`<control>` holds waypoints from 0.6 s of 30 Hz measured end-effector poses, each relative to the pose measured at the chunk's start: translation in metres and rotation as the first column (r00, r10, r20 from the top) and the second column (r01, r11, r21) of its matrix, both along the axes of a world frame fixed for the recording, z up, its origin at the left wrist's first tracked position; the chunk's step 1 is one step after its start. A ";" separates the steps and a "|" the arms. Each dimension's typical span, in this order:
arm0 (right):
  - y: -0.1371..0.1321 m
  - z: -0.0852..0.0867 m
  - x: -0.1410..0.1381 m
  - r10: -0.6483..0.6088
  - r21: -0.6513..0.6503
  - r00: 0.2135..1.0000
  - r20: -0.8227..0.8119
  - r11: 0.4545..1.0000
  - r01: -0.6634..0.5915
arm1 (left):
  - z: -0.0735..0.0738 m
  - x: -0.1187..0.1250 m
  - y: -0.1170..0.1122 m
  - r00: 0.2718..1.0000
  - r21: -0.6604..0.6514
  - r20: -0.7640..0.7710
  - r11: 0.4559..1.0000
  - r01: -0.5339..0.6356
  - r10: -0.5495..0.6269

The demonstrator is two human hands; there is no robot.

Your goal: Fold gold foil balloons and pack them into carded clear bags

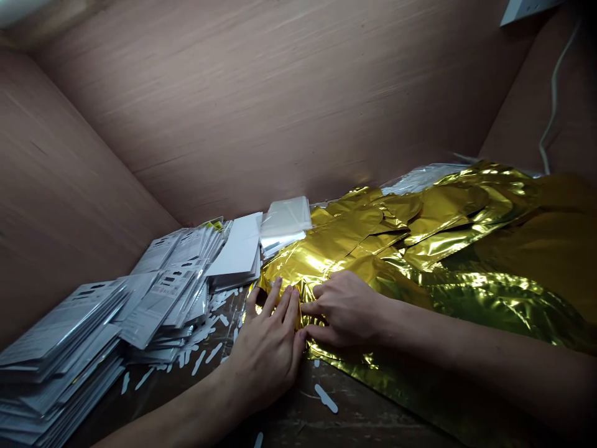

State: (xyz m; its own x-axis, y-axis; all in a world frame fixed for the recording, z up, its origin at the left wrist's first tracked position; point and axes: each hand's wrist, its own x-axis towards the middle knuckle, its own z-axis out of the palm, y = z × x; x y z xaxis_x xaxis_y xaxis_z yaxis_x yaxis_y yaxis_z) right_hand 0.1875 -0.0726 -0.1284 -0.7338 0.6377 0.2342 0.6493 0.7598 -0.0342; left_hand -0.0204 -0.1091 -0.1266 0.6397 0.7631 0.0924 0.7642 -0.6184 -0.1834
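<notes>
A crumpled sheet of gold metallic foil [420,249] covers the right half of the dark wooden tabletop [298,423]. My left hand [265,348] and my right hand [345,311] are close together at its near left edge, with the foil bunched under their fingers. Just left of my left hand, several stacks of white packaged cards [158,298] lie in slanting piles. Small white plastic strips [325,398] are scattered on the wood below my hands.
Brown wood-veneer panels [233,106] rise behind and left of the table. A white cable [555,93] hangs down the right panel, below a white wall fitting [527,9]. Clear plastic film [422,179] lies behind the foil, and white flat packets [284,224] stand beside it.
</notes>
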 end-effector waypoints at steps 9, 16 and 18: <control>0.000 0.000 0.000 0.027 -0.108 0.999 -0.033 0.994 -0.031 | -0.017 -0.006 -0.002 0.993 -0.014 0.036 0.994 -0.112 0.112; 0.030 0.018 -0.014 -0.164 -0.398 0.976 -0.145 0.912 0.094 | -0.026 -0.007 -0.005 0.982 0.022 0.141 0.991 -0.132 0.128; 0.040 0.025 -0.027 -0.323 -0.481 0.940 -0.110 0.845 0.234 | -0.028 -0.007 -0.006 0.973 0.047 0.176 0.986 -0.160 0.149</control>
